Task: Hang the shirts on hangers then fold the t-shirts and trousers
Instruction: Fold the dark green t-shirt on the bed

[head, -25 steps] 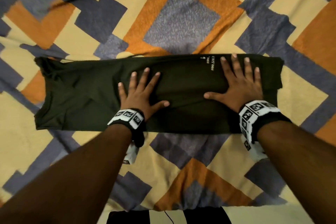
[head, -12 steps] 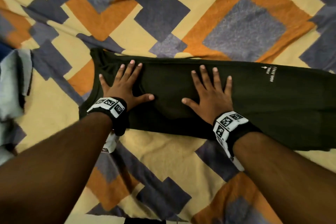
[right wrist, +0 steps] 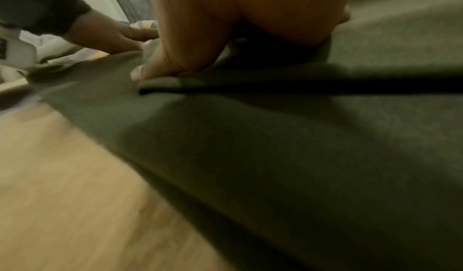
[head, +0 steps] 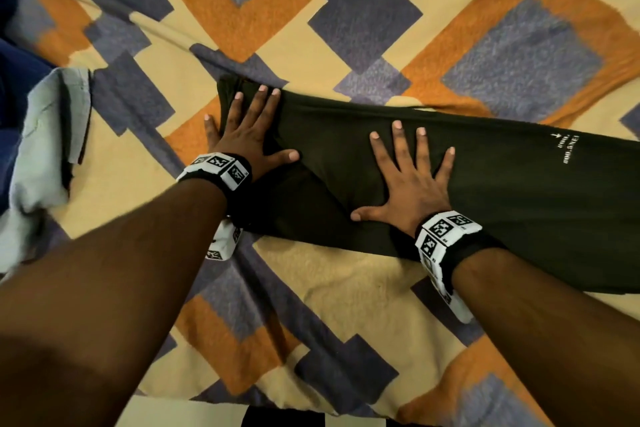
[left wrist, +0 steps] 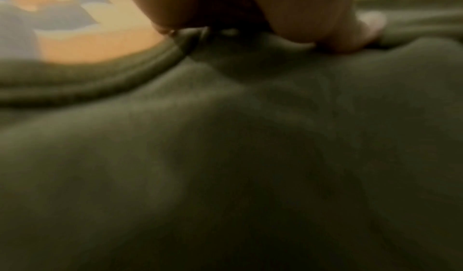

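Note:
A dark olive t-shirt [head: 519,204] lies folded into a long strip across the patterned bedspread [head: 346,288], small white print near its right part. My left hand [head: 247,135] presses flat on the shirt's left end, fingers spread, little finger off the cloth. My right hand [head: 410,177] lies flat with spread fingers on the middle of the strip. The left wrist view shows olive cloth [left wrist: 225,156] under my palm [left wrist: 250,8]. Olive cloth [right wrist: 300,146] fills the right wrist view too, with my thumb [right wrist: 160,65] pressed onto a fold.
A pale blue garment [head: 45,149] lies bunched at the left edge of the bed, beside dark blue cloth [head: 17,73]. The orange, yellow and purple bedspread stretches on all sides of the shirt.
Both hands have slid leftward along the shirt, from its middle and right part to its left end and middle, staying flat. The view has swung left; the pale blue garment has come into sight.

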### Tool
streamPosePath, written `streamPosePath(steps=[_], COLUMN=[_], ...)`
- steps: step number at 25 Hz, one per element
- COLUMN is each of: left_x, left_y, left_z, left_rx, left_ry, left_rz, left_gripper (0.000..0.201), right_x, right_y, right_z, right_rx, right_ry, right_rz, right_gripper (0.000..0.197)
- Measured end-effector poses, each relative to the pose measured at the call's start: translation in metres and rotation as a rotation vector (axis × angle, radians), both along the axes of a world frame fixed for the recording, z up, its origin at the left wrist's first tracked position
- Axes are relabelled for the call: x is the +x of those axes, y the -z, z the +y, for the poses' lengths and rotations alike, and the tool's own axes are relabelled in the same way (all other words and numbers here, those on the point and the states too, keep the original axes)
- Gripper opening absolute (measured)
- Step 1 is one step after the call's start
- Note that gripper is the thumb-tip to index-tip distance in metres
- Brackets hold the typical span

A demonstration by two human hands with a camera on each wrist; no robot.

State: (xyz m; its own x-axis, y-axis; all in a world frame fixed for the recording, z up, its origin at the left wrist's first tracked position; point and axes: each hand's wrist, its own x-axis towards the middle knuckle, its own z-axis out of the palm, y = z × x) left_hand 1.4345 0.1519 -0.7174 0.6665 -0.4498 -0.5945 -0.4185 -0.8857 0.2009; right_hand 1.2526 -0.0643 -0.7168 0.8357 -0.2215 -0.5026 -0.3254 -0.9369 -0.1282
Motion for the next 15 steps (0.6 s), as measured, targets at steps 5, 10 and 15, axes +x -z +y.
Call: streamPosePath(steps=[5, 10, 15], left_x=[-0.055, -0.166, -0.220], left_y=[-0.039, -0.034, -0.008], left_z=[-0.043, -0.133, -0.186], left_rx=[-0.013, -0.048, -0.050], left_ry=[-0.041, 0.037, 0.118], left_rz=[-0.200, 0.044, -0.005], left_gripper=[0.089, 0.077, 0.075], right_x=[-0.033, -0.082, -0.176], right_y=[0.002, 0.006, 0.002], right_z=[0.021, -0.028, -0.164], right_rx=[0.001, -0.025, -0.174], right_ry=[-0.278, -0.075, 0.279], right_rz=[-0.263, -0.207, -0.035], right_gripper=[0.099, 0.090, 0.095])
